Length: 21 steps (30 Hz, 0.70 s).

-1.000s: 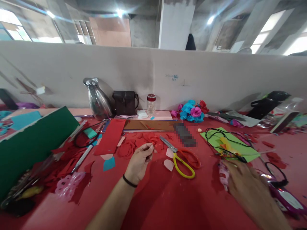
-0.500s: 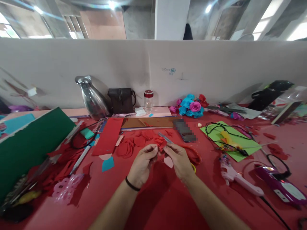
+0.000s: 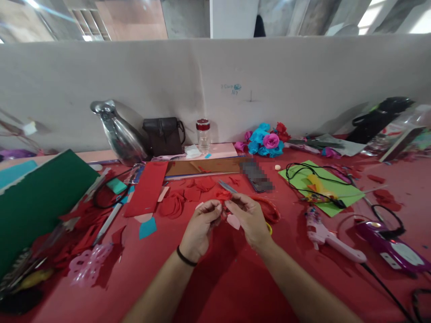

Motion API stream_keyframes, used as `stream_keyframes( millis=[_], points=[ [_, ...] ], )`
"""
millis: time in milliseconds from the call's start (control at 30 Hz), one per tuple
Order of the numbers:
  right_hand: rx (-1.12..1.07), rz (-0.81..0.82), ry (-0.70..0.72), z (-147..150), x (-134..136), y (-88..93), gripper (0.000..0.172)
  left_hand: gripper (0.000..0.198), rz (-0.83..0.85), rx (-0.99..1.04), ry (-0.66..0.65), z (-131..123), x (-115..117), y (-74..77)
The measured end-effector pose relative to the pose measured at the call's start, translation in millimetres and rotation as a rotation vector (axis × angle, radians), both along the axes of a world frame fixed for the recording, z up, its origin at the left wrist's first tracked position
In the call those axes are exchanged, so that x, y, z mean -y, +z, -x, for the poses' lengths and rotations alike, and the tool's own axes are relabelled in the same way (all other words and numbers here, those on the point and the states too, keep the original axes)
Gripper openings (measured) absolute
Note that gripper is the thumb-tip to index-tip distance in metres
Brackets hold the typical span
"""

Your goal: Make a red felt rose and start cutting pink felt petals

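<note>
My left hand (image 3: 202,229) and my right hand (image 3: 249,220) meet over the middle of the red table, fingertips nearly touching. Between them they pinch a small piece of red crepe paper (image 3: 223,195), mostly hidden by the fingers. A dark band circles my left wrist. Just beyond the hands lie scissors, their blades (image 3: 226,186) pointing away and their red handle (image 3: 269,210) by my right hand. A pale pink paper petal (image 3: 233,221) shows beside my right fingers. Left of the hands rest several cut red petals (image 3: 171,205) and a blue paper piece (image 3: 147,228).
A pink glue gun (image 3: 332,244), a purple power strip (image 3: 392,246) and green paper (image 3: 350,199) with a cable occupy the right. Behind stand a metal jug (image 3: 119,134), a brown bag (image 3: 164,137), a glass bottle (image 3: 203,137) and paper flowers (image 3: 267,141). A green board (image 3: 43,202) leans left.
The view has tilted downward and shifted slightly to the right. My fingers have closed further around the red paper, so less of it shows above them.
</note>
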State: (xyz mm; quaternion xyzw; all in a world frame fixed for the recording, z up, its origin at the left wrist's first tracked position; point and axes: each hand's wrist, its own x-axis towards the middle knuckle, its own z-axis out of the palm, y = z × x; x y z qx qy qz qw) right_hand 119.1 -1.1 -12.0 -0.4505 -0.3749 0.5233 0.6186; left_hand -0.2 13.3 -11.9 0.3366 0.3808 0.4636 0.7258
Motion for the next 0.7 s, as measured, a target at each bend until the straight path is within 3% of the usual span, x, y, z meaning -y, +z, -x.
stream_keyframes(
  millis=[67, 200, 233, 367, 533, 700],
  points=[
    [0.031, -0.008, -0.051, -1.4, 2.4, 0.0, 0.025, 0.016, 0.023, -0.002, 0.008, 0.2, 0.4, 0.9],
    [-0.021, -0.051, -0.336, -5.4, 10.5, -2.3, 0.018, 0.020, 0.029, 0.015, 0.059, 2.8, -1.1, 3.5],
    [-0.047, -0.049, -0.371, -5.8, 12.4, -3.2, 0.025, 0.020, 0.020, 0.025, 0.072, 3.3, -1.7, 3.9],
    [-0.020, 0.031, -0.304, -1.1, 17.2, -5.6, 0.043, 0.021, 0.024, 0.091, 0.078, 2.1, -1.9, 5.0],
    [0.063, -0.038, -0.183, 7.6, 19.7, -5.3, 0.025, 0.020, 0.057, 0.139, 0.032, -2.9, 3.3, 5.7],
    [0.137, -0.132, -0.188, 8.9, 20.8, -3.3, 0.023, 0.019, 0.049, 0.148, 0.011, -5.8, 7.1, 1.8]
  ],
)
